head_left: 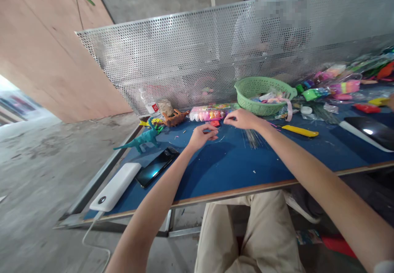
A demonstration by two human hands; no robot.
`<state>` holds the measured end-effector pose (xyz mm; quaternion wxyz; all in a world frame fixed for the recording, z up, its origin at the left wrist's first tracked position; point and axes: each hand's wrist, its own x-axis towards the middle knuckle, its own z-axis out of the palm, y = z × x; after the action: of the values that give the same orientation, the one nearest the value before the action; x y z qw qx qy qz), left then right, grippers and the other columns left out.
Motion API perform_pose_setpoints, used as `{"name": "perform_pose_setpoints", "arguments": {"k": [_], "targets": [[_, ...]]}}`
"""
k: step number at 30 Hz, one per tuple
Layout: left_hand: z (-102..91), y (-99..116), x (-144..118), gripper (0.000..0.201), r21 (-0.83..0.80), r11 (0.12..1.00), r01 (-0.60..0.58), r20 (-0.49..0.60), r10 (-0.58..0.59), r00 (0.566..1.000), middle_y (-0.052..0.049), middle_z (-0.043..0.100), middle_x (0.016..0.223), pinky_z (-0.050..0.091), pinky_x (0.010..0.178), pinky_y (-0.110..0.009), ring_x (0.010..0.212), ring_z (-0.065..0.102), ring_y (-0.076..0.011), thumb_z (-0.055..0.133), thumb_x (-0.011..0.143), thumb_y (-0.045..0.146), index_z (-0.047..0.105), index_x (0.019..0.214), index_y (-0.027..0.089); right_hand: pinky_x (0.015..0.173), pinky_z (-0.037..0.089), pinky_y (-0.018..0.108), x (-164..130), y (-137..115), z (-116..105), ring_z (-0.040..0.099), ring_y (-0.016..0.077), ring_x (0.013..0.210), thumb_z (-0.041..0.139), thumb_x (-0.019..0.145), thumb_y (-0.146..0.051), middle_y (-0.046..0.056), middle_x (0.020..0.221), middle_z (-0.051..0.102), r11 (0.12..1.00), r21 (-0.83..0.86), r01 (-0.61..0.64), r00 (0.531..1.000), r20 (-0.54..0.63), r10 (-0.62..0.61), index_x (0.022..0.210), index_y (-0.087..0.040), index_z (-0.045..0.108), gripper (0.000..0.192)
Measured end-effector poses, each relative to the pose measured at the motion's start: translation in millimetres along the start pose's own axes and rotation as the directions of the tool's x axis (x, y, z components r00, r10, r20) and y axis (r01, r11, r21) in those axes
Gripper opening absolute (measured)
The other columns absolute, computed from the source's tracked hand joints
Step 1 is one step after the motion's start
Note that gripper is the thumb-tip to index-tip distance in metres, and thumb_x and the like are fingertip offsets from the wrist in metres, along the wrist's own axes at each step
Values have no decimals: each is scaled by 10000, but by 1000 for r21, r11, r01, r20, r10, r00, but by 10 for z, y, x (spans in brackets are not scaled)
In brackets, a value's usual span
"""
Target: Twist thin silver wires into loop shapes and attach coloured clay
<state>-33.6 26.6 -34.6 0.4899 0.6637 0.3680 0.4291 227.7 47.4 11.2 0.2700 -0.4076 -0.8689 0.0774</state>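
Over the blue table top, my left hand point(203, 136) has its fingers curled in a pinch, and anything between them is too small to make out. My right hand point(241, 120) is a little farther back and to the right, thumb and forefinger brought together; I cannot see what they hold. Behind both hands lies a small red piece point(215, 123), in front of a clear pack of pink and coloured modelling clay point(207, 115). A bundle of thin wires point(253, 138) rests beneath my right forearm. A yellow utility knife point(300, 131) lies to the right.
A green basket point(261, 108) stands against the perforated metal screen point(184, 55). At left are a teal dinosaur figure point(143, 139), a brown animal figure point(175, 118), a phone point(156, 167) and a white power bank point(116, 186). Bagged coloured clay point(331, 90) is piled at right.
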Motion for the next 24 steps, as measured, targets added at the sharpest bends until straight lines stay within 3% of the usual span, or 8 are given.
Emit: {"name": "perform_pose_setpoints", "arguments": {"k": [3, 5, 7, 9, 11, 14, 17, 24], "targets": [[5, 20, -7, 392, 17, 1000, -21, -3, 21, 1000, -62, 749, 888, 639, 706, -333, 726, 755, -186, 890, 723, 449, 727, 910, 145, 1017, 446, 489, -64, 323, -292, 625, 327, 1153, 567, 990, -402, 100, 1234, 738, 962, -266, -52, 965, -262, -20, 1176, -232, 759, 316], [4, 33, -16, 379, 50, 998, -37, -1, 37, 999, -63, 744, 862, 636, 689, -331, 719, 751, -189, 876, 741, 453, 727, 907, 146, 1079, 399, 556, -174, 586, -406, 536, 391, 1294, 638, 942, -415, 158, 1418, 636, 891, -419, -174, 936, -352, 17, 1372, -184, 640, 488], [1, 40, -23, 373, 72, 996, -48, 2, 48, 999, -56, 733, 812, 632, 673, -328, 706, 745, -193, 869, 752, 454, 727, 910, 148, 1006, 443, 552, -305, 834, -437, 586, 418, 1202, 704, 888, -424, 221, 1293, 690, 815, -505, -283, 944, -298, 143, 1392, -123, 603, 596], [-3, 37, -27, 373, 75, 996, -52, 4, 52, 999, -51, 726, 790, 634, 676, -332, 706, 744, -196, 866, 755, 455, 727, 920, 151, 857, 488, 475, -424, 1014, -401, 671, 354, 955, 646, 920, -302, 203, 1025, 763, 749, -577, -325, 946, -189, 265, 1334, -122, 632, 452], [-6, 28, -27, 378, 75, 996, -50, 5, 50, 999, -50, 727, 803, 638, 689, -340, 713, 746, -197, 864, 757, 459, 728, 931, 153, 761, 481, 426, -514, 1104, -324, 680, 314, 833, 564, 928, -172, 186, 930, 768, 734, -595, -328, 944, -171, 283, 1276, -139, 664, 364], [-6, 21, -24, 386, 73, 996, -43, 7, 42, 999, -49, 729, 816, 640, 693, -340, 714, 745, -195, 865, 754, 464, 728, 936, 153, 738, 470, 388, -612, 1105, -193, 695, 296, 888, 518, 902, -83, 151, 1045, 776, 752, -605, -262, 964, -131, 231, 1202, -196, 706, 371], [-4, 28, -22, 392, 70, 997, -30, 14, 29, 999, -46, 727, 799, 637, 689, -331, 708, 741, -190, 870, 748, 463, 734, 942, 151, 780, 467, 367, -699, 1080, -95, 681, 282, 1080, 505, 877, -33, 106, 1269, 735, 774, -616, -146, 989, -67, 133, 1282, -226, 687, 484], [-5, 35, -23, 383, 91, 995, -41, 18, 39, 999, -49, 736, 835, 647, 695, -336, 718, 743, -191, 870, 744, 470, 752, 938, 162, 889, 421, 407, -815, 1224, -62, 669, 287, 1124, 515, 869, -50, 133, 1258, 733, 751, -659, -40, 999, -23, 33, 1268, -184, 692, 457]]}}
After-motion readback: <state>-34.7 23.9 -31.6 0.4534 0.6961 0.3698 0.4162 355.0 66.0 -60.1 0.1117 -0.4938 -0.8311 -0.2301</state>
